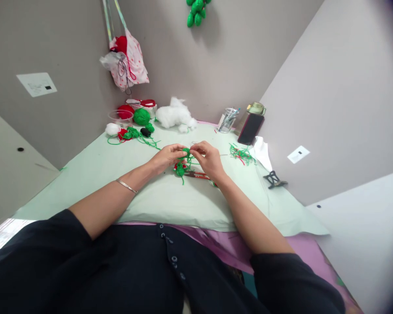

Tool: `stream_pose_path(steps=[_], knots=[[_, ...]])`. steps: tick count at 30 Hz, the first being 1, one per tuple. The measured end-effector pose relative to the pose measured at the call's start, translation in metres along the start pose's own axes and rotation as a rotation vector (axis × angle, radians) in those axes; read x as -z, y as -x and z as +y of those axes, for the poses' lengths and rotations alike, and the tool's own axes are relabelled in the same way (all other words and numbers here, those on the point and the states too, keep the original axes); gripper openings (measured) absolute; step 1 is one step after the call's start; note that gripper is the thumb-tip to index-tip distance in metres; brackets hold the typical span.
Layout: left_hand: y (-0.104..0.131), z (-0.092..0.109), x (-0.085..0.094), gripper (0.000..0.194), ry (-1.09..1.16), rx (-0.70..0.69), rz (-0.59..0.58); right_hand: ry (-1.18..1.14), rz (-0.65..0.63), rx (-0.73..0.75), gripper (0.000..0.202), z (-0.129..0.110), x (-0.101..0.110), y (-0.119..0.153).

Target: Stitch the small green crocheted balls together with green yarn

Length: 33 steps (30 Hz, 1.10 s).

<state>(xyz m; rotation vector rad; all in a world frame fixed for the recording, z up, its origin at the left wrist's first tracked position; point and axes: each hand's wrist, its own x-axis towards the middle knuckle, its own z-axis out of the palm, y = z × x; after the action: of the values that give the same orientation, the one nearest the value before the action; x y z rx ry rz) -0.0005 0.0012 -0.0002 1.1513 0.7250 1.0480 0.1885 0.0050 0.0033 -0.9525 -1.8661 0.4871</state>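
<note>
My left hand (168, 158) holds a small green crocheted piece (186, 152) between thumb and fingers at the middle of the table. My right hand (208, 158) is pinched close against the piece's right side; what its fingertips grip is too small to make out. Green yarn strands hang below both hands. Just under them on the cloth lies another green piece with some red and white (180, 169). Red-handled snips (198, 175) rest beside it, partly beneath my right wrist.
White stuffing (175, 114) and yarn balls (141, 116) lie at the back. Yarn scraps (241, 154), a phone (250, 128), a pen cup (228, 120) and a black clip (274, 179) are at the right. A bag (131, 61) hangs on the wall.
</note>
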Motion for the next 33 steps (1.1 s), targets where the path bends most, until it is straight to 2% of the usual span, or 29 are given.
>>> stream_pose_path(steps=[4, 8, 13, 16, 19, 22, 25, 29, 31, 33], knots=[[-0.002, -0.001, -0.001, 0.035, -0.041, 0.035, -0.021, -0.024, -0.011, -0.019, 0.009, -0.004, 0.004, -0.004], [-0.004, 0.002, 0.000, 0.032, -0.020, 0.020, -0.038, -0.050, 0.114, -0.005, 0.009, -0.014, 0.008, -0.008], [-0.002, 0.003, 0.002, 0.036, 0.015, 0.058, -0.061, -0.161, 0.029, -0.117, 0.017, -0.013, 0.005, -0.008], [-0.001, 0.001, 0.002, 0.037, 0.034, 0.040, -0.081, -0.166, -0.013, -0.101, 0.020, -0.010, 0.004, -0.007], [-0.004, 0.001, 0.003, 0.039, 0.020, 0.042, -0.131, -0.200, 0.021, -0.088, 0.019, -0.009, 0.004, -0.008], [-0.007, 0.002, 0.005, 0.038, 0.015, 0.047, -0.150, -0.318, 0.094, -0.194, 0.023, -0.010, 0.001, -0.009], [-0.007, 0.002, 0.006, 0.034, 0.037, 0.059, -0.150, -0.386, 0.090, -0.266, 0.027, -0.011, -0.001, -0.009], [-0.001, 0.000, 0.002, 0.031, 0.117, 0.076, -0.154, -0.293, 0.026, -0.181, 0.026, -0.012, -0.002, -0.007], [0.000, -0.001, -0.001, 0.031, 0.128, 0.078, -0.154, -0.263, 0.032, -0.137, 0.024, -0.009, -0.002, -0.007], [-0.001, -0.002, -0.003, 0.032, 0.115, 0.079, -0.155, -0.280, 0.067, -0.153, 0.023, -0.006, -0.003, -0.008]])
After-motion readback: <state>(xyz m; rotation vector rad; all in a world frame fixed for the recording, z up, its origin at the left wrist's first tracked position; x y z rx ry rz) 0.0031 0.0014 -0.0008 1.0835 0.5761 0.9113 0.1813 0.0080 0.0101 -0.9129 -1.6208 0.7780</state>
